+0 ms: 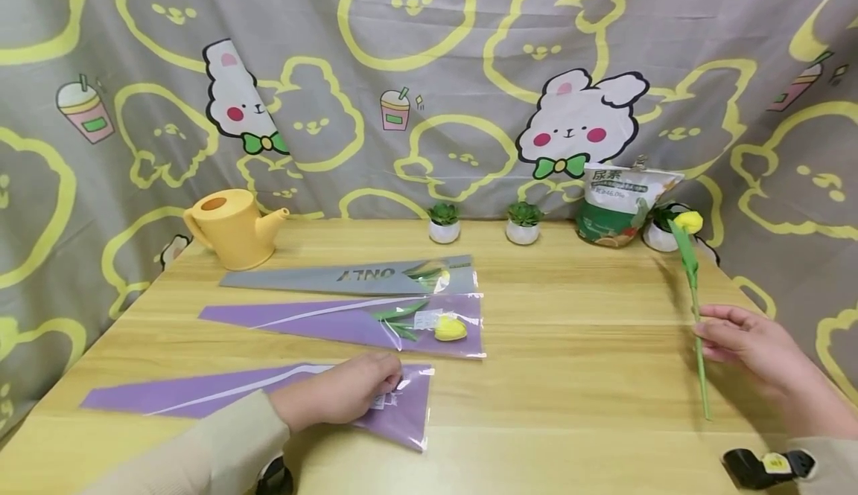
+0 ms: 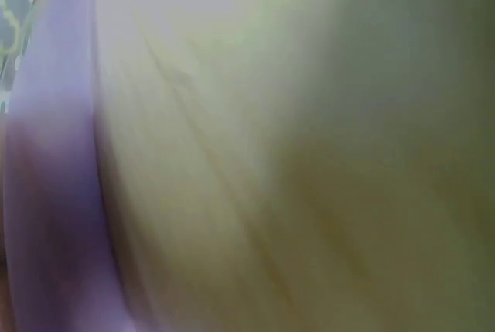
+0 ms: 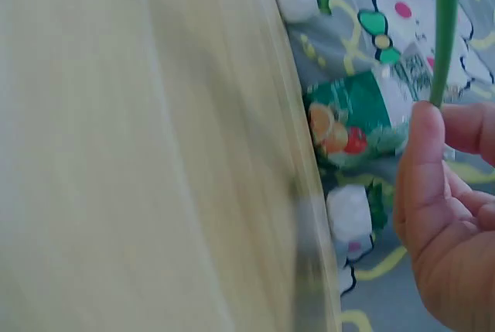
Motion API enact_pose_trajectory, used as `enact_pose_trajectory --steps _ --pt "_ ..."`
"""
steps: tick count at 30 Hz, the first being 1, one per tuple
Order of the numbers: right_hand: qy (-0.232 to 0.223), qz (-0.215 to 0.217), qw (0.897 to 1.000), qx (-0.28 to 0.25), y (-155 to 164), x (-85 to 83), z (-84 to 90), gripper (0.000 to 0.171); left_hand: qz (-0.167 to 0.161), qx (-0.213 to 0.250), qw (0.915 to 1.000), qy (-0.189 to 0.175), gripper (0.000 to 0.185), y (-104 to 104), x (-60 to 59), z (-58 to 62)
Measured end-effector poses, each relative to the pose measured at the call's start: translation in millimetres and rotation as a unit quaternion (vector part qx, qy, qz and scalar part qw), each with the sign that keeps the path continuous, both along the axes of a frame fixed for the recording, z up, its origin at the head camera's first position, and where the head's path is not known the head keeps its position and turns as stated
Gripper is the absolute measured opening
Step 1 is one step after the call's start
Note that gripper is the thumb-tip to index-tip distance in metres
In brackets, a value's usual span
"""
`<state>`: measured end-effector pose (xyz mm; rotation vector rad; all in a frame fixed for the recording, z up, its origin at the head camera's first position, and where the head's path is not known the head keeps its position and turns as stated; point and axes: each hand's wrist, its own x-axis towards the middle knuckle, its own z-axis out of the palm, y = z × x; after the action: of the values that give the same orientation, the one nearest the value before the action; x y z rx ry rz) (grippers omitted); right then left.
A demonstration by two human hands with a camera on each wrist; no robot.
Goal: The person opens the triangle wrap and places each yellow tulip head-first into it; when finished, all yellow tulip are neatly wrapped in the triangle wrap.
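My right hand (image 1: pixel 740 346) pinches the green stem of a yellow tulip (image 1: pixel 690 257) and holds it upright over the table's right side; the stem (image 3: pixel 445 30) shows above my thumb (image 3: pixel 425 162) in the right wrist view. My left hand (image 1: pixel 348 391) rests with curled fingers on the wide end of the nearest purple flower sleeve (image 1: pixel 221 394), which lies flat near the front edge. The left wrist view is a blur of purple sleeve (image 2: pixel 54 193) and wooden table (image 2: pixel 309 193).
Two more sleeves lie further back, a purple one (image 1: pixel 348 324) with a yellow tulip inside and a grey one (image 1: pixel 355 278). A yellow watering can (image 1: pixel 231 228), small potted succulents (image 1: pixel 444 223) and a fertiliser bag (image 1: pixel 620 205) line the back edge.
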<state>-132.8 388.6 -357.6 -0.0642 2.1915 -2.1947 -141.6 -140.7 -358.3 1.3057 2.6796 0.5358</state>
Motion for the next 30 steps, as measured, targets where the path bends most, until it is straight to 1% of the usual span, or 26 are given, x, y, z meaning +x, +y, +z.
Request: enact_pose_trajectory --steps 2,5,8,11,14,16,21,23,26,30 --pt "0.014 0.009 0.999 -0.051 -5.8 -0.7 -0.3 0.034 -0.002 0.025 0.9996 -0.015 0.022 0.9 -1.2 -3.4" --pt "0.035 0.023 0.994 -0.096 -16.7 -3.0 0.4 0.033 0.001 0.059 0.9973 -0.044 0.020 5.0 -2.5 -7.1" --pt "0.057 0.041 0.988 -0.136 -29.1 -6.1 0.3 0.033 0.018 0.084 0.9935 -0.074 0.018 11.9 -1.5 -7.3" --pt "0.079 0.063 0.981 -0.164 -41.8 -8.4 0.0 0.031 0.037 0.111 0.9883 -0.098 0.017 19.0 -0.2 -8.3" --pt "0.090 0.084 0.976 -0.182 -55.8 -9.9 0.6 0.029 0.045 0.136 0.9829 -0.115 0.017 23.9 -0.8 -12.3" --pt "0.095 0.091 0.974 -0.185 -66.1 -10.4 1.6 0.028 0.046 0.150 0.9802 -0.121 0.017 25.9 -1.3 -14.7" --pt "0.095 0.087 0.976 -0.178 -97.0 -11.8 3.9 0.024 0.056 0.182 0.9730 -0.131 0.016 28.5 -1.3 -18.7" --pt "0.090 0.083 0.975 -0.183 -110.6 -12.5 4.6 0.023 0.064 0.196 0.9692 -0.135 0.016 29.6 -0.8 -19.5" --pt "0.084 0.081 0.973 -0.199 -129.6 -11.7 5.9 0.024 0.068 0.212 0.9652 -0.137 0.015 32.0 -0.4 -20.6" --pt "0.081 0.082 0.969 -0.217 -151.9 -9.0 9.0 0.028 0.076 0.221 0.9632 -0.133 0.014 34.7 -0.2 -21.5"
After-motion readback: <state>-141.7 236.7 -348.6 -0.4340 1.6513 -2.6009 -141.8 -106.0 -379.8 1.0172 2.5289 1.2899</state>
